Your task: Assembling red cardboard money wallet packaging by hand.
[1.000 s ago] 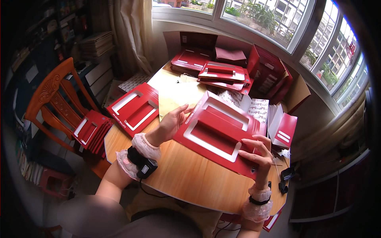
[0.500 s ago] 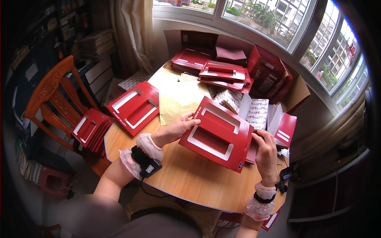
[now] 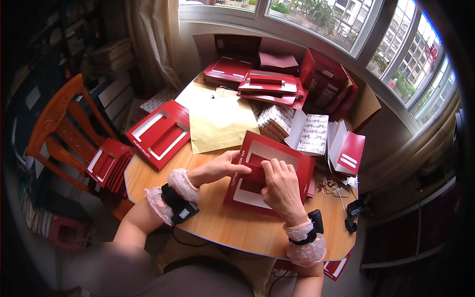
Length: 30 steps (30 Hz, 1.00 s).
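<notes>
A flat red cardboard sleeve (image 3: pixel 285 146) with two white-edged cutouts lies tilted in front of me on the table. At its left edge my left hand (image 3: pixel 217 170) grips the board, thumb on top. My right hand (image 3: pixel 284 190) is curled over the middle of the sleeve, its fingers closed at the red strip between the cutouts; their tips are partly hidden. A similar red sleeve (image 3: pixel 180 115) lies to the left on the table. Beyond my hands is a sheet of yellow paper (image 3: pixel 222 123).
Red sleeves are stacked at the back (image 3: pixel 269 81) and on the wooden chair (image 3: pixel 64 116). Patterned white envelopes (image 3: pixel 312 133) and an upright red-and-white bundle (image 3: pixel 350 153) stand to the right. Paper scraps (image 3: pixel 329 185) and a small black device (image 3: pixel 354 208) lie near the right edge.
My right hand has left the sleeve's right edge and moved left onto its middle. The sleeve has tipped lower toward the table. My left hand stays at its left edge.
</notes>
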Each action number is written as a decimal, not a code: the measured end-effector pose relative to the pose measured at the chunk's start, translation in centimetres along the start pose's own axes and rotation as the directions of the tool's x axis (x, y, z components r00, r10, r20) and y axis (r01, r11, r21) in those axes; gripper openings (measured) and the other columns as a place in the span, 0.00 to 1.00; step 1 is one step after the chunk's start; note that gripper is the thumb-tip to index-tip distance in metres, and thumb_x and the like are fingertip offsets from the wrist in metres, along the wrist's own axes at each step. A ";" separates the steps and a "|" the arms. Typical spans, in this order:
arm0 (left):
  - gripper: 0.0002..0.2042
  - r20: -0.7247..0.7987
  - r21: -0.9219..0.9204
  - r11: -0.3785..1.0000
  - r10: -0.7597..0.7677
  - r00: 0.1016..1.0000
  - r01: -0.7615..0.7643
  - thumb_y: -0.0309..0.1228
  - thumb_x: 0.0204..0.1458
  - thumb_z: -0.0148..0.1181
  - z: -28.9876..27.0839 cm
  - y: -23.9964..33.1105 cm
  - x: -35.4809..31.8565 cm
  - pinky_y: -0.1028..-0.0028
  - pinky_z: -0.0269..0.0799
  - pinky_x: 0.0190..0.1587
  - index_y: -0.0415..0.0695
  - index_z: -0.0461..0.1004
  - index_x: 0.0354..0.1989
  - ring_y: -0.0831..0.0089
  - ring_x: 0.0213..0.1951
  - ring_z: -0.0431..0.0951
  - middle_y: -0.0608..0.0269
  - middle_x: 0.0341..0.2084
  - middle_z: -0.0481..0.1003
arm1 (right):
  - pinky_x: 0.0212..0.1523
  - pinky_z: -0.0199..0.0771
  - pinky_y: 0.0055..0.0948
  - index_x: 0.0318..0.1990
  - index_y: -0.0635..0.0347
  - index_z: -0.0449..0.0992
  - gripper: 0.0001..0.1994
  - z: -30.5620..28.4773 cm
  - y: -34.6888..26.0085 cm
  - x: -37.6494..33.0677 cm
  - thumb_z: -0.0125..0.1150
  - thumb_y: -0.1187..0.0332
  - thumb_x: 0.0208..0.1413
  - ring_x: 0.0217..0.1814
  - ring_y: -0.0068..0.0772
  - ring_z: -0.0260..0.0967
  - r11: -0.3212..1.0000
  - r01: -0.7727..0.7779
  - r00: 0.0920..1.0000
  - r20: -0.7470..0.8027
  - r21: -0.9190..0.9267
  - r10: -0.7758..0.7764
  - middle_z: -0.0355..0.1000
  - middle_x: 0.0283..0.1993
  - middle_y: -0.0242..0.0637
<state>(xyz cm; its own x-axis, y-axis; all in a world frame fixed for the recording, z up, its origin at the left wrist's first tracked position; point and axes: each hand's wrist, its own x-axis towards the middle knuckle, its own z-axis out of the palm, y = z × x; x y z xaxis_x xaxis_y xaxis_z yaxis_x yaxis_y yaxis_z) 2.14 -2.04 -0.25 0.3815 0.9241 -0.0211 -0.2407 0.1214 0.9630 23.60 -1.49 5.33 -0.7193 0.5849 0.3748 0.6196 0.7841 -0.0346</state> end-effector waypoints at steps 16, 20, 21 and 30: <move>0.20 -0.092 -0.036 0.995 -0.093 0.991 0.090 0.25 0.45 0.67 0.2 -1.0 0.1 0.77 0.74 0.46 0.38 0.74 0.48 0.78 0.41 0.77 0.63 0.40 0.77 | 0.42 0.72 0.40 0.36 0.63 0.67 0.16 1.0 0.3 -0.9 0.59 0.76 0.34 0.43 0.47 0.65 0.975 0.041 0.999 -0.005 0.218 -0.041 0.63 0.39 0.45; 0.20 -0.080 -0.019 0.990 -0.141 0.987 0.140 0.25 0.45 0.68 0.1 -1.0 0.2 0.76 0.75 0.45 0.38 0.74 0.48 0.77 0.40 0.78 0.62 0.40 0.78 | 0.41 0.71 0.40 0.28 0.64 0.67 0.10 1.5 1.1 -1.4 0.58 0.76 0.35 0.42 0.47 0.64 0.940 0.028 0.988 0.135 0.341 -0.079 0.63 0.37 0.45; 0.20 -0.057 0.000 0.988 -0.154 0.986 0.154 0.26 0.45 0.68 0.1 -1.1 0.3 0.76 0.75 0.45 0.38 0.74 0.48 0.77 0.40 0.78 0.62 0.40 0.78 | 0.41 0.71 0.40 0.28 0.64 0.67 0.10 1.7 1.1 -1.5 0.58 0.76 0.35 0.42 0.47 0.64 0.940 0.023 0.988 0.136 0.340 -0.074 0.63 0.37 0.45; 0.20 -0.037 0.007 0.979 -0.202 0.979 0.202 0.26 0.45 0.69 -0.1 -0.8 0.2 0.76 0.75 0.44 0.38 0.74 0.48 0.77 0.41 0.78 0.62 0.40 0.78 | 0.37 0.67 0.39 0.24 0.63 0.64 0.08 2.6 0.6 -1.5 0.58 0.77 0.35 0.38 0.45 0.63 0.899 0.020 0.999 0.034 0.437 -0.039 0.61 0.34 0.42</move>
<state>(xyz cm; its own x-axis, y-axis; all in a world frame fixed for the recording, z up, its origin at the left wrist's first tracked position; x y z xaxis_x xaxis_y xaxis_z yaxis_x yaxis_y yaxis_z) 2.33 -1.94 -1.09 0.3890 0.8934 -0.2248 -0.1528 0.3032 0.9406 24.26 -1.38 2.29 -0.7529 0.5609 0.3443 0.4059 0.8075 -0.4281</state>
